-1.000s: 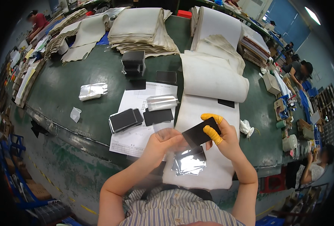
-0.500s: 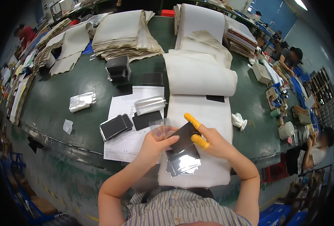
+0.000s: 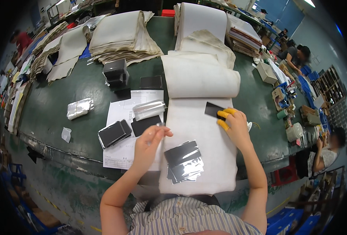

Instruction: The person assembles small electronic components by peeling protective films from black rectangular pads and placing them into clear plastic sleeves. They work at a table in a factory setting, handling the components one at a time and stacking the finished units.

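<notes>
My right hand (image 3: 234, 123), with yellow finger cots on several fingers, grips the near right end of a thin black card (image 3: 213, 110) over the white paper sheet (image 3: 199, 131). My left hand (image 3: 152, 143) hovers left of the paper's edge with its fingers drawn together. A small pale glint shows at its fingertips, but what it is I cannot make out. Between my forearms, on the near part of the paper, lies a loose fanned pile of dark, glossy cards (image 3: 184, 161), bright with reflected light.
Left of the paper, a printed sheet (image 3: 116, 107) bears a clear-wrapped bundle (image 3: 149, 109) and black cards (image 3: 116, 133). Another wrapped bundle (image 3: 80, 108) lies farther left. A black block stack (image 3: 116, 71) stands behind. Large paper stacks (image 3: 116, 33) line the back; tools and containers (image 3: 294, 134) crowd the right.
The black card between my hands now rests on the near pile. My right hand has moved away and up to the card at the far part of the paper. My left hand has drawn back left.
</notes>
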Demonstrator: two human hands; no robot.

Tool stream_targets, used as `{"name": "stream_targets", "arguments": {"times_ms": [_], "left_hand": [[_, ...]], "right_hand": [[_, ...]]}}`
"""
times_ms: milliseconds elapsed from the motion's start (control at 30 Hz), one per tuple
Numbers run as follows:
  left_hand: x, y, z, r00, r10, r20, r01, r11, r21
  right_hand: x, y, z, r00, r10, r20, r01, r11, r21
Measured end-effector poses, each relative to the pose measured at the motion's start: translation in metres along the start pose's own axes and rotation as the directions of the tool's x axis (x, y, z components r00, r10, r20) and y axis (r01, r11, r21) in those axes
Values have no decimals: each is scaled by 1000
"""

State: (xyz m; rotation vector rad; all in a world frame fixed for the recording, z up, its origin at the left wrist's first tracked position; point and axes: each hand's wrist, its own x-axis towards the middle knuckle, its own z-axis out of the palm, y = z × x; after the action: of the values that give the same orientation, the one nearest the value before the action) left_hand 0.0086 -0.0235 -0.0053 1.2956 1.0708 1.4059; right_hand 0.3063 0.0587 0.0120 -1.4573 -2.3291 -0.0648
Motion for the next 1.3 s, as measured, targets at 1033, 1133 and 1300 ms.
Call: {"name": "stream_targets", "arguments": {"times_ms": [1033, 1133, 1300], "left_hand": [[-21, 10, 23, 881, -390, 267, 472, 758, -449], [-23, 11, 23, 891, -371, 260, 450, 791, -415], [-23, 15, 23, 897, -371, 241, 441, 799, -408]], "right_hand": [[-15, -46, -21, 977, 212, -2, -67, 320, 945], [-21, -75, -42, 988, 142, -58, 9, 324, 946], [-25, -93, -53, 991, 104, -81, 44, 323, 945]]}}
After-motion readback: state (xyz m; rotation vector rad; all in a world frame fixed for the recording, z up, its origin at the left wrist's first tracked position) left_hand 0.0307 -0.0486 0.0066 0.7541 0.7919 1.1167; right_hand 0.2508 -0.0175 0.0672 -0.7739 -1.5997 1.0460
